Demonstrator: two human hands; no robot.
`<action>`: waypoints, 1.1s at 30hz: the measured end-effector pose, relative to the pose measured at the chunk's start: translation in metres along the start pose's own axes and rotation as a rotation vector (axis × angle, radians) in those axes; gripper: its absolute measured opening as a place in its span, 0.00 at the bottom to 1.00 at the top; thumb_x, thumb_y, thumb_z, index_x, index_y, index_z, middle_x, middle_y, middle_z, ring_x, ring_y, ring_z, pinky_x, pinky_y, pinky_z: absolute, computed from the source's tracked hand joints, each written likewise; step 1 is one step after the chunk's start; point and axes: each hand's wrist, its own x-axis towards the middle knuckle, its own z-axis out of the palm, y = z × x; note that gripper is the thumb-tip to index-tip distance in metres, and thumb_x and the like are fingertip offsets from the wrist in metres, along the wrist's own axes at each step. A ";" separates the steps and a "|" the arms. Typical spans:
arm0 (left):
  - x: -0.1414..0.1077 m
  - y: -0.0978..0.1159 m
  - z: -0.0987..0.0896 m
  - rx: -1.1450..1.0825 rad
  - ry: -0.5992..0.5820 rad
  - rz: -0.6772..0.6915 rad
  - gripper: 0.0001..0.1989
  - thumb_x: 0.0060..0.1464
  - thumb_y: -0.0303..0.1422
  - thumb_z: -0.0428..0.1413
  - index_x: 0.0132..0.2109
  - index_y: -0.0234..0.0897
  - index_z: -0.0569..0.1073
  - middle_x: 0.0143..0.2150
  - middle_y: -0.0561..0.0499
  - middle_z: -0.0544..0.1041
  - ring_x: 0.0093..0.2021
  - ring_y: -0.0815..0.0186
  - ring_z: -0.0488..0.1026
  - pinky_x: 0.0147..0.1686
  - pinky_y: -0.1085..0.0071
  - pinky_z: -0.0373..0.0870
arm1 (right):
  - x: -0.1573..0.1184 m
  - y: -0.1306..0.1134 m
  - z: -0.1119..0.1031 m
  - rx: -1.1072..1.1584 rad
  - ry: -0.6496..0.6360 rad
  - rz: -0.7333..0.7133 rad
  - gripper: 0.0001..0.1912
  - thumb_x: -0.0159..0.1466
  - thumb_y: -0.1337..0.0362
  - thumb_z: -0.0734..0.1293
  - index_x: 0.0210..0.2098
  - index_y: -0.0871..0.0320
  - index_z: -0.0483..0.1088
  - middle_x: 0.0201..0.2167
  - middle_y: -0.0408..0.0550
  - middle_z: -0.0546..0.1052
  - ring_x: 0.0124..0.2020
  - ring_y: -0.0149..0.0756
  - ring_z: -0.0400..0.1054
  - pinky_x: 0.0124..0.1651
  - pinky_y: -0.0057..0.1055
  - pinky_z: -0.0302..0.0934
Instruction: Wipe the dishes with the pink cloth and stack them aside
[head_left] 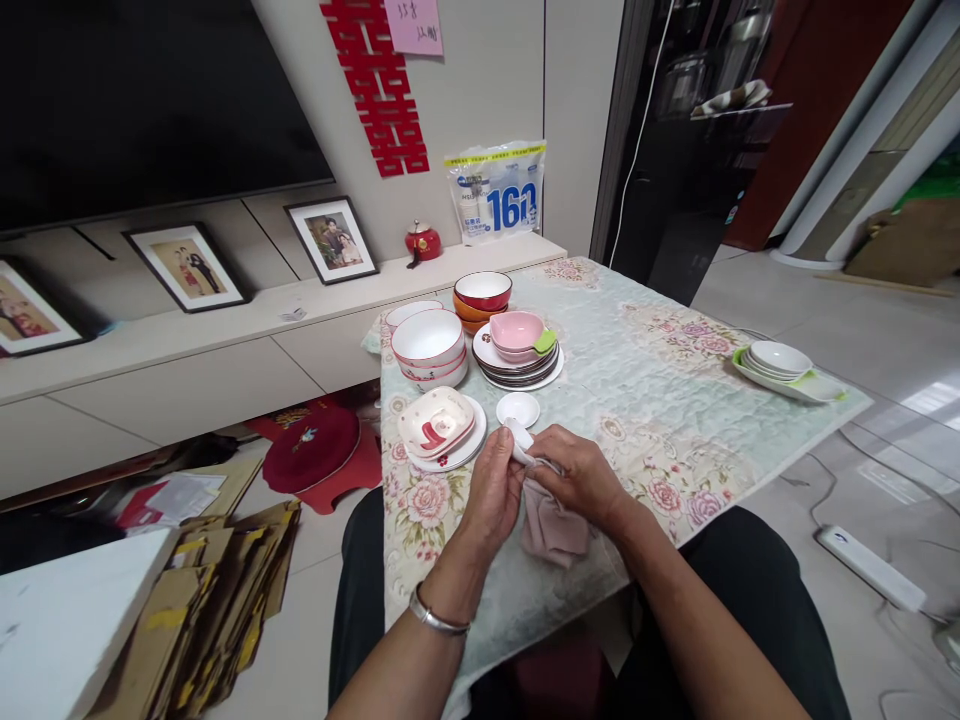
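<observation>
Over the near part of the table, my left hand (495,485) is closed on a small white spoon (519,436). Its lower part is hidden by my fingers. My right hand (574,470) meets it from the other side, fingers bent around the spoon's handle end. Beneath both hands a dusty-pink cloth (556,528) hangs or lies bunched; whether my right fingers grip it is hidden. Just beyond my fingertips is a small white dish (517,408). To its left, cream square bowls (435,422) are stacked on a white plate (469,450).
Farther back stand white red-rimmed bowls (429,340), red and orange bowls (482,290), and pink bowls (517,330) on stacked plates (517,378). More small white dishes (780,358) sit at the table's right corner. Left on the floor are a red stool (311,445) and flattened cardboard (210,610).
</observation>
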 end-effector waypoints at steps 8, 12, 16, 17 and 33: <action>-0.002 0.000 0.006 0.060 0.067 0.015 0.29 0.45 0.33 0.69 0.55 0.39 0.72 0.52 0.47 0.77 0.53 0.63 0.72 0.54 0.70 0.64 | 0.001 -0.006 0.000 0.121 0.133 0.012 0.08 0.62 0.69 0.67 0.41 0.54 0.74 0.37 0.49 0.78 0.40 0.38 0.73 0.43 0.34 0.67; -0.001 0.000 0.003 0.024 0.045 -0.001 0.21 0.50 0.37 0.66 0.51 0.37 0.74 0.47 0.48 0.79 0.46 0.64 0.75 0.47 0.71 0.68 | 0.000 -0.002 0.001 0.061 0.056 -0.018 0.07 0.63 0.68 0.67 0.42 0.54 0.73 0.38 0.49 0.78 0.41 0.39 0.73 0.44 0.33 0.66; 0.003 -0.001 -0.001 -0.047 0.078 -0.039 0.19 0.53 0.41 0.63 0.48 0.35 0.76 0.46 0.48 0.78 0.44 0.65 0.75 0.45 0.71 0.70 | -0.001 0.000 0.000 -0.012 -0.044 -0.019 0.07 0.65 0.67 0.66 0.42 0.54 0.74 0.37 0.49 0.77 0.42 0.39 0.72 0.44 0.34 0.65; 0.003 -0.001 -0.002 -0.049 0.083 -0.056 0.19 0.53 0.42 0.62 0.48 0.35 0.76 0.46 0.47 0.78 0.44 0.65 0.75 0.44 0.71 0.70 | -0.001 -0.001 -0.001 -0.006 -0.033 -0.011 0.06 0.65 0.67 0.66 0.41 0.54 0.74 0.37 0.49 0.77 0.41 0.39 0.72 0.43 0.34 0.65; 0.003 0.000 0.000 -0.056 0.068 -0.096 0.15 0.54 0.40 0.62 0.44 0.35 0.76 0.41 0.51 0.78 0.39 0.69 0.73 0.40 0.74 0.68 | -0.001 -0.001 0.000 0.005 -0.014 -0.007 0.05 0.64 0.66 0.67 0.40 0.55 0.74 0.36 0.49 0.77 0.40 0.40 0.72 0.42 0.34 0.65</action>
